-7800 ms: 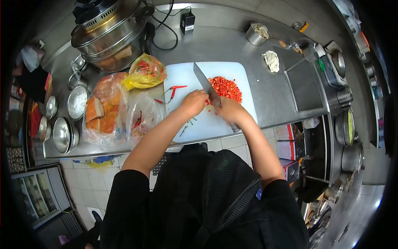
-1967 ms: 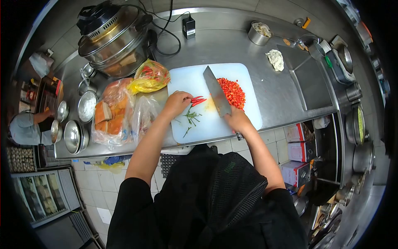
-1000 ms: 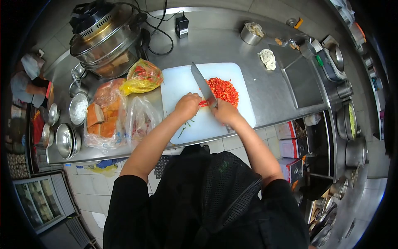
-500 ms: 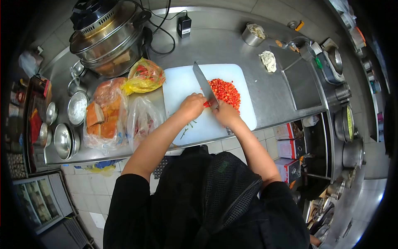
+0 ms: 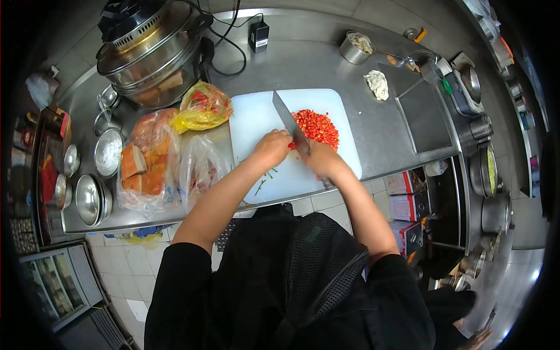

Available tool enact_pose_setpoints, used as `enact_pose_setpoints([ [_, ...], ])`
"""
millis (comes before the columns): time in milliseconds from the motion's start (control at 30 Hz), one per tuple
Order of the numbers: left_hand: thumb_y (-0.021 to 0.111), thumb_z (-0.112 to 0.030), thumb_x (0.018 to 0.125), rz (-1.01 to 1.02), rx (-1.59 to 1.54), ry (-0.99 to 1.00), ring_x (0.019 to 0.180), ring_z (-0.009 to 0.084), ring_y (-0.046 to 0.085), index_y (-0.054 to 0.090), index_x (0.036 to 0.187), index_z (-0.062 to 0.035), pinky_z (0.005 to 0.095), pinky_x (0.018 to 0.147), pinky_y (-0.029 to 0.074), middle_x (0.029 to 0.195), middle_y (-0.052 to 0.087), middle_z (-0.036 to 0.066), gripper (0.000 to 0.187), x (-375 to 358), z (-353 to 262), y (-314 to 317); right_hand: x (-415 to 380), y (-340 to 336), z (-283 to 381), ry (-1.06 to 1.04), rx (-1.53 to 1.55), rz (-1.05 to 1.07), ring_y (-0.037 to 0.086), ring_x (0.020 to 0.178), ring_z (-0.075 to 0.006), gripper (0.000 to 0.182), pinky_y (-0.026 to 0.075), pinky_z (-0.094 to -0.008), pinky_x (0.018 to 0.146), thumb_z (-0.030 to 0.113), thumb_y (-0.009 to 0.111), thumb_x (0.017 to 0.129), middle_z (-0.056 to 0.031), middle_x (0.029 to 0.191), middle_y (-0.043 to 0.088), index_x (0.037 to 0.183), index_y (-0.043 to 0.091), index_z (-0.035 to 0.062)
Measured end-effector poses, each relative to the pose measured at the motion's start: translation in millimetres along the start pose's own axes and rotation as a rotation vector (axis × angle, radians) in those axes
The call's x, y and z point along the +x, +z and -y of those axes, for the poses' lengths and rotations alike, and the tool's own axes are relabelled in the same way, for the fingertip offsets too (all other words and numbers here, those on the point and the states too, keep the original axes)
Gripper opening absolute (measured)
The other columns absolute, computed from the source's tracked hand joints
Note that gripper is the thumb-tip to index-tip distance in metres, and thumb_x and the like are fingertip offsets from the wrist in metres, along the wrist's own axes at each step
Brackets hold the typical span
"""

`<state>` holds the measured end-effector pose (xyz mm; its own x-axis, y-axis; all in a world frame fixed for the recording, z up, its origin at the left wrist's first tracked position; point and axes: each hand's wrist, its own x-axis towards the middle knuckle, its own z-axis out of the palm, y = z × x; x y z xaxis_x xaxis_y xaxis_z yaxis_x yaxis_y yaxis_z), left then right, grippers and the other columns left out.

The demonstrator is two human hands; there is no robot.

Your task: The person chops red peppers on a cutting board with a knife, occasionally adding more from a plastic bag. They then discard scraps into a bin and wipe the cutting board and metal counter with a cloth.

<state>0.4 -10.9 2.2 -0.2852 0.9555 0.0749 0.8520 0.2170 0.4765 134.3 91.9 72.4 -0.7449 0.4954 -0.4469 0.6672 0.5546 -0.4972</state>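
Observation:
My right hand grips a large kitchen knife, its long blade slanting up and left over the white cutting board. Against the blade's right side lies a heap of chopped red chili peppers. My left hand is on the board just left of the blade, its fingers curled together. Red bits show by its fingertips, but whatever they pinch is hidden. Several green stems lie on the board below my left hand.
Left of the board are a yellow bag of red peppers, a clear bag and bagged orange-brown blocks. A metal pot and a white lump sit behind right. Another person's hand shows at lower right.
The knife has shifted very slightly down and right with my right hand, its handle end now showing below the hand. Another person's dark sleeve and hand have come into view at lower right.

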Motion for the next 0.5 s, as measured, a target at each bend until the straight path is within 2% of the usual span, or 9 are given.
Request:
enact_pose_setpoints([
  [33,0.062,-0.006,0.081,0.011,-0.002,-0.001,0.101,0.0314,0.057,0.065,0.093,-0.0032,0.0402,0.091,0.048,0.102,0.063,0.011,0.013,-0.2,-0.1,-1.0,1.0,7.5,-2.1,-0.037,-0.052,-0.092,0.067,0.062,-0.0339,0.031,0.053,-0.0443,0.065,0.022,0.050,0.092,-0.0254,0.082,0.067,0.107,0.059,-0.0039],
  [67,0.062,-0.007,0.081,0.020,-0.004,0.001,0.101,0.0315,0.057,0.066,0.093,-0.0032,0.0403,0.091,0.048,0.102,0.063,0.011,0.013,1.0,-1.3,-2.3,4.3,6.3,-6.2,-0.036,-0.053,-0.094,0.067,0.062,-0.0339,0.031,0.053,-0.0443,0.065,0.022,0.050,0.092,-0.0254,0.082,0.067,0.107,0.059,-0.0039],
  [133,0.065,-0.008,0.080,-0.003,0.000,0.020,0.100,0.0317,0.058,0.064,0.093,-0.0039,0.0408,0.089,0.049,0.100,0.063,0.011,0.013,3.1,2.0,3.0,1.5,-9.3,3.7,0.015,-0.008,0.034,0.068,0.066,-0.0343,0.033,0.054,-0.0444,0.067,0.024,0.050,0.092,-0.0273,0.088,0.067,0.107,0.059,-0.0040],
  [233,0.067,-0.009,0.080,-0.037,0.012,0.045,0.098,0.0322,0.058,0.063,0.092,-0.0043,0.0414,0.087,0.049,0.098,0.063,0.011,0.013,1.7,2.9,3.8,-13.0,-31.2,22.8,0.021,0.002,0.108,0.069,0.067,-0.0339,0.033,0.054,-0.0440,0.066,0.023,0.049,0.092,-0.0289,0.091,0.066,0.107,0.058,-0.0044],
  [267,0.066,-0.009,0.080,-0.054,0.012,0.046,0.098,0.0325,0.058,0.063,0.091,-0.0041,0.0416,0.087,0.049,0.099,0.063,0.011,0.012,-0.4,2.1,4.0,-6.1,-19.2,14.4,0.020,-0.001,0.116,0.069,0.067,-0.0339,0.033,0.054,-0.0440,0.066,0.023,0.049,0.092,-0.0289,0.091,0.066,0.107,0.058,-0.0044],
  [333,0.066,-0.009,0.080,-0.026,0.003,0.022,0.098,0.0327,0.058,0.063,0.090,-0.0039,0.0417,0.087,0.049,0.098,0.062,0.011,0.012,-1.4,3.1,6.3,6.5,9.5,-1.5,-0.039,-0.046,-0.091,0.068,0.061,-0.0326,0.031,0.054,-0.0423,0.061,0.020,0.048,0.092,-0.0270,0.087,0.067,0.107,0.059,-0.0047],
  [367,0.066,-0.009,0.080,-0.008,-0.004,0.006,0.098,0.0330,0.058,0.063,0.090,-0.0038,0.0418,0.087,0.049,0.098,0.062,0.011,0.012,2.6,2.9,5.6,10.1,6.5,-4.9,-0.041,-0.050,-0.098,0.068,0.061,-0.0326,0.031,0.054,-0.0423,0.061,0.020,0.048,0.092,-0.0270,0.087,0.067,0.107,0.059,-0.0047],
  [433,0.067,-0.009,0.080,-0.022,-0.010,0.016,0.098,0.0330,0.058,0.062,0.089,-0.0036,0.0419,0.087,0.049,0.098,0.062,0.011,0.012,1.5,2.8,7.6,-0.1,-7.6,7.8,-0.019,0.023,0.021,0.066,0.056,-0.0321,0.030,0.054,-0.0411,0.058,0.018,0.048,0.091,-0.0260,0.085,0.067,0.105,0.059,-0.0055],
  [500,0.067,-0.009,0.080,-0.039,-0.008,0.025,0.098,0.0331,0.058,0.062,0.089,-0.0033,0.0421,0.087,0.049,0.098,0.062,0.011,0.011,2.7,3.4,6.2,-6.5,-22.3,14.8,-0.017,0.045,0.052,0.066,0.055,-0.0320,0.030,0.054,-0.0413,0.058,0.018,0.048,0.091,-0.0257,0.085,0.067,0.106,0.059,-0.0059],
])
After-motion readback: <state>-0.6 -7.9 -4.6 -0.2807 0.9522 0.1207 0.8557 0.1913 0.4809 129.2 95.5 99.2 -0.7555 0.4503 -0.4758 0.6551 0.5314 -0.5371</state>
